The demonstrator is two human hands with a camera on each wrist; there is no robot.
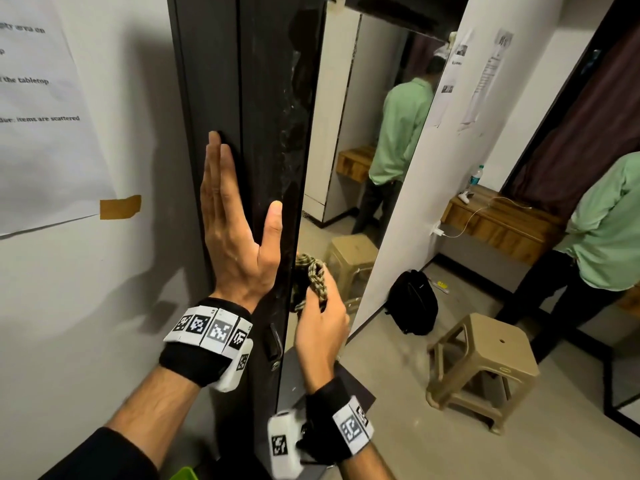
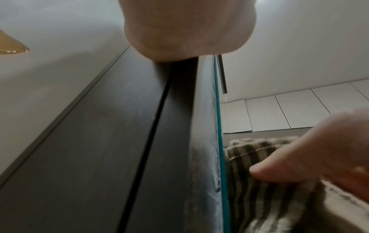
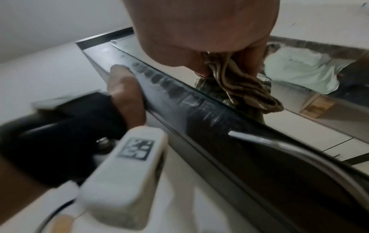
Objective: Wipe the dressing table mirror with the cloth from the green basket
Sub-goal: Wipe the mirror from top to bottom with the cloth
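Head view is showing the flat-fingered left hand (image 1: 239,233) bracing the dark frame (image 1: 221,81) while the right hand (image 1: 320,327) is clutching the bunched cloth (image 1: 313,275) against the mirror (image 1: 349,140), risking a slipping wad smearing the near glass.

Left hand (image 1: 239,233) flat, fingers straight, thumb spread; right hand (image 1: 320,320) fingers curled, gripping.
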